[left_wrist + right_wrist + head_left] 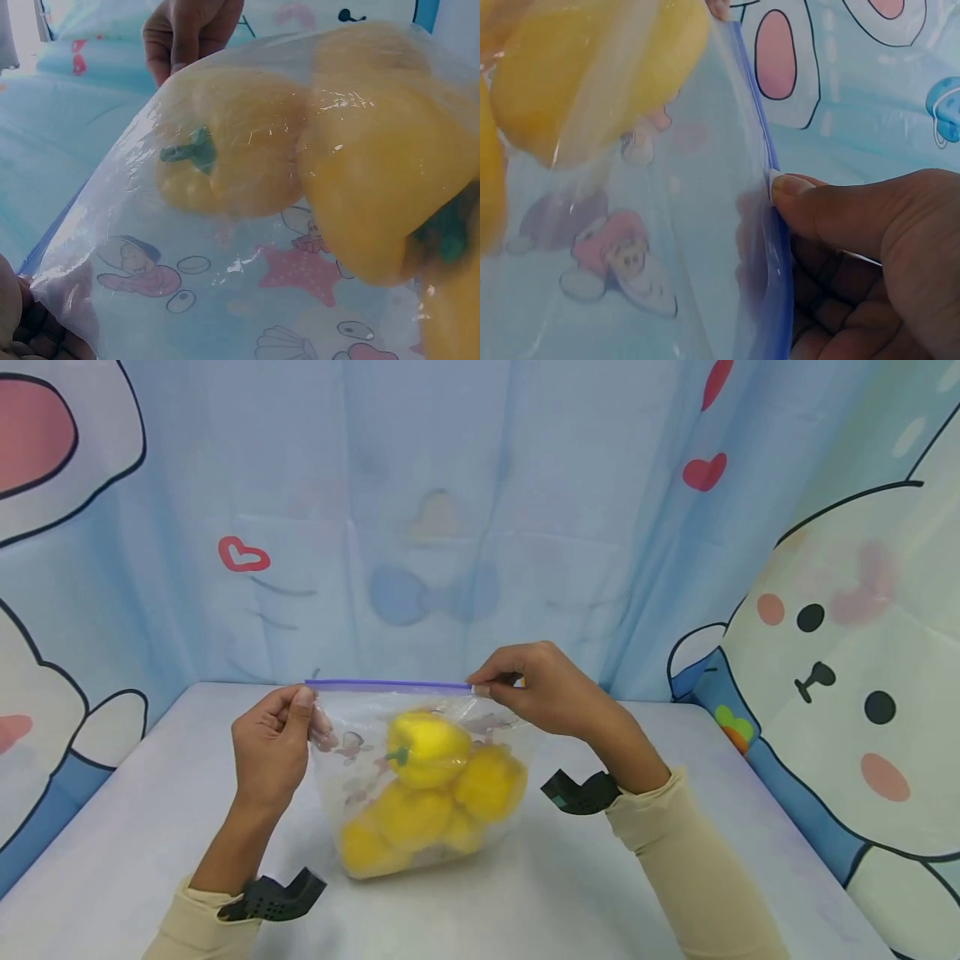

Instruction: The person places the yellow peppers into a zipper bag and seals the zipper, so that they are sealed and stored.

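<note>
A clear zip bag [335,777] printed with cartoon figures hangs upright, its purple zip strip [382,683] stretched along the top. Inside are several yellow bell peppers [431,756], one showing a green stem [193,151]. My left hand [270,743] pinches the bag's upper left corner between thumb and curled fingers. My right hand [551,689] is at the zip toward the right, where thumb and fingers pinch a small white slider [774,182]. In the right wrist view the other right fingers curl behind the strip, partly hidden by the bag.
Beneath the bag spreads a pale table [442,918]. A blue curtain [420,460] with hearts and cartoon animals stands behind it and along both sides. Each wrist carries a dark strap mount [581,793].
</note>
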Demonstrator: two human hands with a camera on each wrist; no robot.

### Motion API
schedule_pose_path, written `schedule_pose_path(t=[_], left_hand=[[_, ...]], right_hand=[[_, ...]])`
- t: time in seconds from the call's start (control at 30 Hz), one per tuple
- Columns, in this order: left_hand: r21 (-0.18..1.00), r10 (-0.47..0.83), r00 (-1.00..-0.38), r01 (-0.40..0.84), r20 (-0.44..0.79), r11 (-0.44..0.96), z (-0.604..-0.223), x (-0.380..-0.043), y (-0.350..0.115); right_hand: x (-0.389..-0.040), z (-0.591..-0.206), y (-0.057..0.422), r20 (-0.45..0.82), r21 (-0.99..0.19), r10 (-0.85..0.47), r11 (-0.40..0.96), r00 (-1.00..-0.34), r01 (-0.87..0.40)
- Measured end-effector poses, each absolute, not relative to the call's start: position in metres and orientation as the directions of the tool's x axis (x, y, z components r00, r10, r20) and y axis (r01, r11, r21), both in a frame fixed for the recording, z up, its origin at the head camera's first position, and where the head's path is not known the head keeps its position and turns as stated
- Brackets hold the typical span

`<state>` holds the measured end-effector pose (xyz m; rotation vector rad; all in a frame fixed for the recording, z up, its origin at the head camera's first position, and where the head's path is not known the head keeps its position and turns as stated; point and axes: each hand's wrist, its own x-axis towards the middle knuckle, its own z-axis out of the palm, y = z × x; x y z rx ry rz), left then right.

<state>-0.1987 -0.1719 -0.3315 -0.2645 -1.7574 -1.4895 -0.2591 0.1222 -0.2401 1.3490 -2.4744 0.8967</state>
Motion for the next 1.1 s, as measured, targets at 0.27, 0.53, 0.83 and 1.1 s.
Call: schedule_pose_path(t=[0.27, 0.53, 0.83, 1.1], left_hand=[[0.760, -0.336, -0.682, 0.582, 0.650, 0.289, -0.332, -0.200, -0.177], [0.797, -0.341, -0.721, 0.542, 0.603, 0.265, -0.334, -0.203, -0.181], [0.847, -0.367, -0.766, 0.449, 0.528, 0.282, -0.339, -0.203, -0.181], [0.874, -0.067, -0.892, 0.420, 0.447, 0.244, -0.349, -0.206, -0.190]], right_hand=[[-0.264, -0.246, 0.144, 0.438, -0.430, -0.649, 0.456, -0.622, -0.779], [-0.266, -0.253, 0.171, 0.438, -0.451, -0.570, 0.529, -0.695, -0.718], [-0.270, -0.270, 0.183, 0.576, -0.436, -0.523, 0.454, -0.628, -0.777], [-0.275, -0.291, 0.179, 0.663, -0.510, -0.356, 0.429, -0.658, -0.746]])
